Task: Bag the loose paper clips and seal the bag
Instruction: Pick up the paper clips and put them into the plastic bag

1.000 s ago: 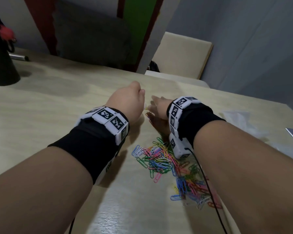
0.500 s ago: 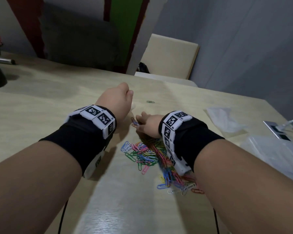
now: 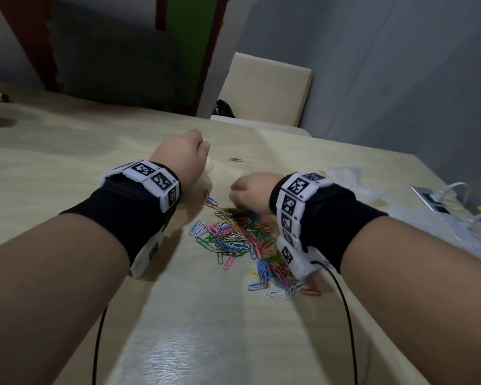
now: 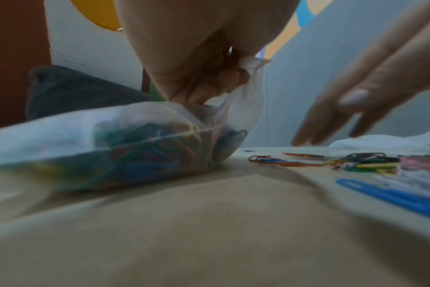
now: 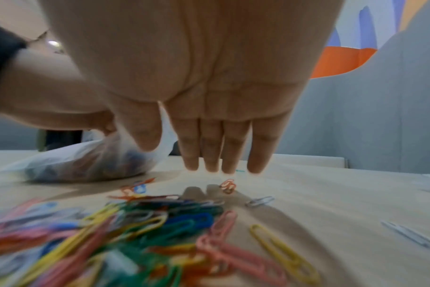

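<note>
A heap of coloured paper clips (image 3: 239,240) lies on the pale wooden table (image 3: 67,168). My left hand (image 3: 184,157) grips the bunched neck of a clear plastic bag (image 4: 111,147) that rests on the table with several clips inside; the head view hides most of the bag behind that hand. My right hand (image 3: 250,190) hovers over the far edge of the heap. Its fingers (image 5: 224,151) are straight, point down just above the table and hold nothing. A few clips (image 3: 209,200) lie between the hands, and one green clip (image 3: 235,160) lies farther away.
Crumpled clear plastic (image 3: 350,179) and another clear bag (image 3: 456,232) lie at the table's right side, beside a flat device with cables (image 3: 433,198). A beige chair (image 3: 264,87) stands beyond the far edge. Black wrist cables (image 3: 347,315) trail over the near table.
My right hand has drawn back from beside the left hand to the far edge of the heap and straightened its fingers. The left hand keeps its grip on the bag.
</note>
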Demonstrator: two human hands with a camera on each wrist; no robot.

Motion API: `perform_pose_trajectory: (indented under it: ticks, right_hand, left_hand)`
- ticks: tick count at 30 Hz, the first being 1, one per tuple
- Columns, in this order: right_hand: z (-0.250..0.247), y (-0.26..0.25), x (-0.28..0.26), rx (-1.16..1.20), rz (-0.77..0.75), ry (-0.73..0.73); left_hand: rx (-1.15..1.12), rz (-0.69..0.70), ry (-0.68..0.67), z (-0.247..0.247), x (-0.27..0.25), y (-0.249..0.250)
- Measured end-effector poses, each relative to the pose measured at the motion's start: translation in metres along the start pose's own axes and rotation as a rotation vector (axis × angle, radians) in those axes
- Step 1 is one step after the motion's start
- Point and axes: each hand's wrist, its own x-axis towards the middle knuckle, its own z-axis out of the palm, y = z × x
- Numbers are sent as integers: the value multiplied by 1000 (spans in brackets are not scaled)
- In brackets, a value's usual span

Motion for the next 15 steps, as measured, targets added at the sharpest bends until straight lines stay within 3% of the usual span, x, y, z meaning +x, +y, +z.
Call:
perform_pose_trajectory:
  ticks: [2,6,11,15]
  right_hand:
    - [-3,7,16,-5,60,95]
    - [-5,15,40,1,164,134]
    - [-3,11,68,-43,148,145]
    - [-14,6,80,-26,109,58]
  left_hand:
    - [5,4,-1,0,0,0]
    - [26,18,-12,2,3,-3]
    - [35,10,-29,5,7,-7]
    - [41,13,-29,7,9,-10]
